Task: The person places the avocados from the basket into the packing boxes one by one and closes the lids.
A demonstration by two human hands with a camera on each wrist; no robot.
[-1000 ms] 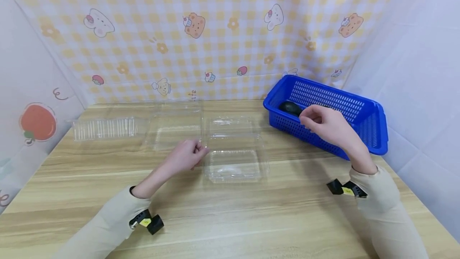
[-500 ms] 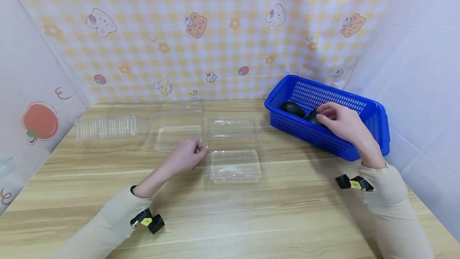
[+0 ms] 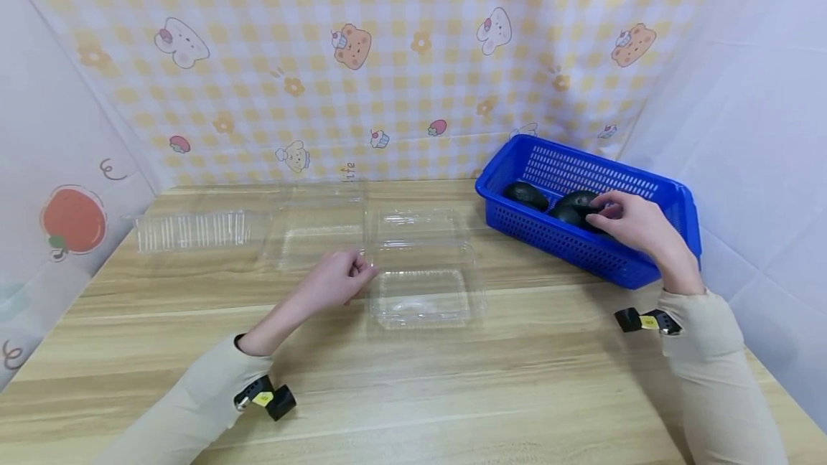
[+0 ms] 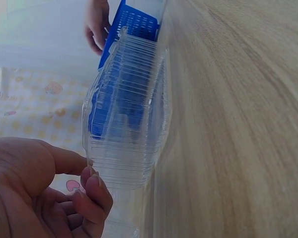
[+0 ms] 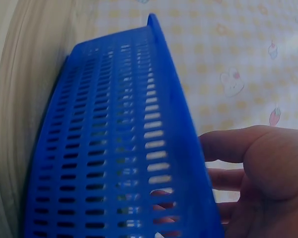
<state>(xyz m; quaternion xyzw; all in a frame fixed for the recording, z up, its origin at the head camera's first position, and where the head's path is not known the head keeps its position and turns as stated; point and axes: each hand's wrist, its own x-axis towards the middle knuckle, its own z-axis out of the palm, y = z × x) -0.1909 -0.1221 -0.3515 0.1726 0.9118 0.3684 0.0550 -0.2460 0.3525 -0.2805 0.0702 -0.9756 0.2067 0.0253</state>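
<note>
My left hand [image 3: 332,280] pinches the left rim of an open clear plastic clamshell container [image 3: 423,296] between thumb and forefinger; the left wrist view shows this pinch close up. My right hand [image 3: 636,222] reaches over the near wall of a blue perforated basket [image 3: 549,234]. Its thumb and fingers are apart, with the tips at the dark green avocados [image 3: 577,201] inside. Another avocado [image 3: 525,196] lies at the basket's left end. In the right wrist view the basket wall [image 5: 99,144] partly hides the fingers, so their contact with the fruit is unclear.
Two more clear plastic containers stand to the left: an open one [image 3: 321,246] beside the held one, and a ribbed one [image 3: 192,231] farther left. All rest on a wooden table [image 3: 413,393]. A checked curtain [image 3: 413,92] hangs behind, with white sheeting [image 3: 769,128] at the right.
My right hand has moved right and farther over the basket, lowering its fingers towards the avocados and uncovering more of them. My left hand stays at the container's rim.
</note>
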